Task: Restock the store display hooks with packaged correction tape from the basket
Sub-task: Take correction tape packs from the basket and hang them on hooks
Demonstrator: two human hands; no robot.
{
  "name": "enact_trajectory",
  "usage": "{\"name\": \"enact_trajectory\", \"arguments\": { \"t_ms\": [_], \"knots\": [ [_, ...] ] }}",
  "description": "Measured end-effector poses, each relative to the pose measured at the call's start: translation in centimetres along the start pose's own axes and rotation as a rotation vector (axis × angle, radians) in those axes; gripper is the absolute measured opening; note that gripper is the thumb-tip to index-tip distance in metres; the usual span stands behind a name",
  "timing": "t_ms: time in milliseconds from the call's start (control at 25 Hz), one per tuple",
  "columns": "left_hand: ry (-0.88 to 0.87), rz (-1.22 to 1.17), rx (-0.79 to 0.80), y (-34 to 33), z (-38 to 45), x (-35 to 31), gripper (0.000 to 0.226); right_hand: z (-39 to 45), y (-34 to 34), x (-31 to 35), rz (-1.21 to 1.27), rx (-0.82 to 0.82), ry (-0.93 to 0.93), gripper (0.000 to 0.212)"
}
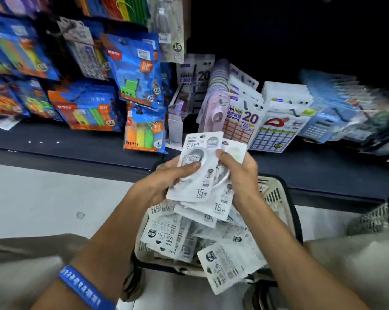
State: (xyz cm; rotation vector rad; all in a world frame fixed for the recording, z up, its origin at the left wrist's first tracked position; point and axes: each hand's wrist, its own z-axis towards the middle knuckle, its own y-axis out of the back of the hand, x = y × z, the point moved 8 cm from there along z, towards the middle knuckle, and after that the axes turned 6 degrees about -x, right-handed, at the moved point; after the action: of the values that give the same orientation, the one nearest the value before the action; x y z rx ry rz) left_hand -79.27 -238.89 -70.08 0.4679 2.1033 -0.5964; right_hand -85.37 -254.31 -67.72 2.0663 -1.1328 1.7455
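Both hands up over the basket (276, 195), holding a fanned stack of correction tape packs (200, 173).

Left hand (166, 182): curled under and around the stack's left edge, thumb pressed flat across the front of the top pack. Likely pinned that way to keep the slippery cards from sliding apart.

Right hand (238, 168): fingers wrapped round the right side of the stack, thumb on the front near the round blister. Looked like squaring up or peeling off one pack; couldn't tell which.

Stack held upright, print facing the camera, hang-hole ends up. Sensible orientation for threading onto a hook, judging by the task.

Rest of the stock: loose packs (229, 262) heaped in the basket directly below, some face down, one hanging over the near rim. Basket parked on the floor right against the shelf base, so reach from basket to display stayed short.

Display ahead: sticker packs (245, 124) and white carded packs hung in rows, blue packs (135, 70) to the left. Target hook for the tape not identifiable; right side of the rack motion-blurred.

Blue wristband (84, 287) on the left forearm.

Judgement: early-to-mid restock, basket far from empty. Risk: the fan slipping out of the grip while one pack gets separated.
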Motion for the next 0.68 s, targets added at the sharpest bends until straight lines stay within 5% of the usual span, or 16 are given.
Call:
{"name": "enact_trajectory", "arguments": {
  "t_ms": [120, 240, 360, 560, 680],
  "knots": [
    [-0.017, -0.188, 0.036, -1.6, 0.0, -1.4, 0.044, -0.3, -0.4, 1.3, 0.106, -0.144, 0.039, 0.034],
    [-0.148, -0.258, -0.123, -1.4, -0.4, -4.7, 0.056, -0.1, -1.5, 2.9, -0.223, 0.138, -0.036, 0.057],
    [-0.318, -0.242, -0.223, -0.9, -2.4, -9.9, 0.053, -0.4, -2.6, 5.0, -0.279, 0.271, -0.015, 0.034],
    [-0.399, 0.014, -0.104, -2.2, -6.7, -20.2, 0.073, -1.0, -5.3, 11.9, 0.095, 0.238, 0.116, 0.018],
    [-0.565, 0.015, -0.219, 1.0, -9.9, -25.5, 0.069, -1.1, -6.5, 16.5, -0.058, 0.183, 0.27, 0.01]
  ]
}}
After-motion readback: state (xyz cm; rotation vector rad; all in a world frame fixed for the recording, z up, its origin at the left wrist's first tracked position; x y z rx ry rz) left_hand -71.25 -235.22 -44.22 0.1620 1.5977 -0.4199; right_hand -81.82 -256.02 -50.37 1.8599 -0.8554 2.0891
